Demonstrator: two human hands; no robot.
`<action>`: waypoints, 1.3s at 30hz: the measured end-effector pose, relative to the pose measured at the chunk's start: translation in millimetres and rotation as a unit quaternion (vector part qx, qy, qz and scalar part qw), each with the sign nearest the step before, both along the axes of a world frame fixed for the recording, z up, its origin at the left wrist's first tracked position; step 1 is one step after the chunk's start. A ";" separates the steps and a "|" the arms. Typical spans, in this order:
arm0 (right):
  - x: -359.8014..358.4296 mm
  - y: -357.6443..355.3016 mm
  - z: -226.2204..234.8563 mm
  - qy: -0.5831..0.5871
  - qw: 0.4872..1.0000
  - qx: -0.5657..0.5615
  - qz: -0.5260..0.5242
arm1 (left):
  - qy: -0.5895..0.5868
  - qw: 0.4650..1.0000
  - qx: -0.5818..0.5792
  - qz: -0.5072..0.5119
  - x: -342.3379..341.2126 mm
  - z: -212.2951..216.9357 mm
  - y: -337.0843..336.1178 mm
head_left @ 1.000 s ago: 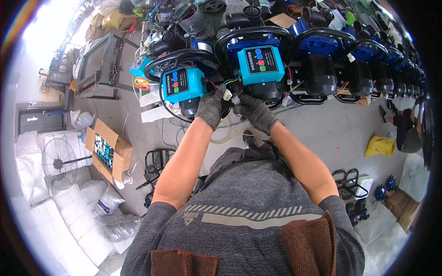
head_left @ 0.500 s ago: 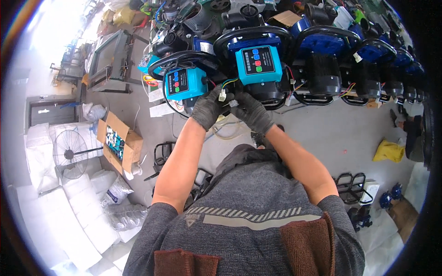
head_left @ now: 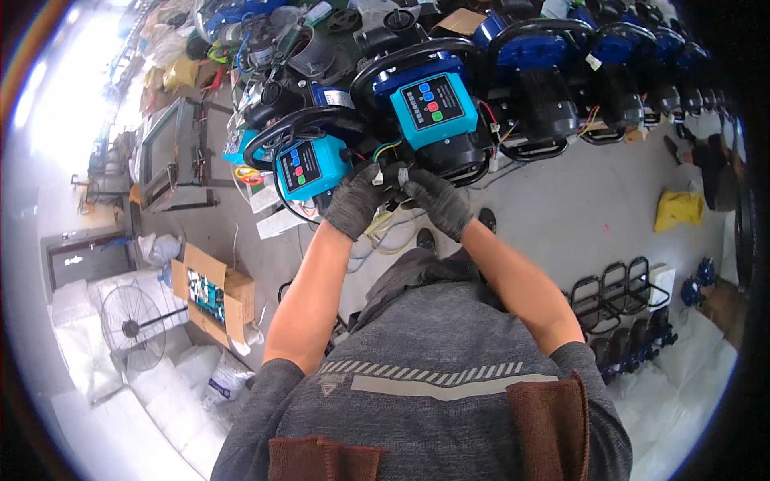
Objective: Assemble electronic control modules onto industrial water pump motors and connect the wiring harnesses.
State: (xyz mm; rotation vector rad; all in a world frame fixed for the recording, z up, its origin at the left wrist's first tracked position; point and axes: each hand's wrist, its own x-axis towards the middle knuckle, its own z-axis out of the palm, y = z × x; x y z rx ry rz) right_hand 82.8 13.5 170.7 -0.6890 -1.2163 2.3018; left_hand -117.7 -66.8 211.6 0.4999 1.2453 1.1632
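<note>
- Seen from above: left hand (head_left: 358,200) and right hand (head_left: 437,202), both in dark knit gloves, brought close together in front of two pump units on the concrete floor (head_left: 561,208).
- Pinched between the gloved fingertips: a small white connector (head_left: 403,174) on thin coloured wires (head_left: 385,150), held just below the upper unit's blue control panel (head_left: 431,104).
- Left hand curled near a second white plug end (head_left: 377,178); whether actually gripped there, cannot tell.
- Just left of the hands: a lower blue control panel (head_left: 309,167) under a black carrying handle (head_left: 281,132).
- Judged light and small, the connector; hard plastic, likely brittle at its latch, and fiddly through thick gloves.
- Judged limp and thin, the wires; best not pulled on, with the hold kept on the plastic shell rather than the leads.
- Judged heavy and rigid, the pump bodies; unlikely to shift under so slight a tug.
- Further right: a row of blue pumps (head_left: 618,56) lined along the floor.
- At left: an open cardboard box (head_left: 210,298), a floor fan (head_left: 128,327) and white sacks (head_left: 72,345).
</note>
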 end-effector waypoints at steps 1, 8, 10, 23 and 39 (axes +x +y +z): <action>-3.1 -5.9 -3.7 -0.033 0.998 0.053 0.007 | 0.113 0.993 0.015 -0.044 -0.7 -1.7 0.6; -15.0 -27.8 -9.3 -0.171 0.958 0.230 -0.015 | -0.214 0.971 0.067 0.086 2.4 -14.7 8.7; -14.6 -27.9 -5.1 -0.163 0.974 0.157 0.012 | -0.225 0.968 0.071 0.086 3.8 -18.1 8.7; -7.2 -22.4 18.9 -0.222 0.959 0.173 -0.002 | -0.229 0.960 0.137 0.084 28.5 -59.7 8.0; -25.3 -30.6 0.9 -0.215 0.969 0.074 -0.100 | 0.029 0.993 0.029 0.114 32.8 -56.3 2.8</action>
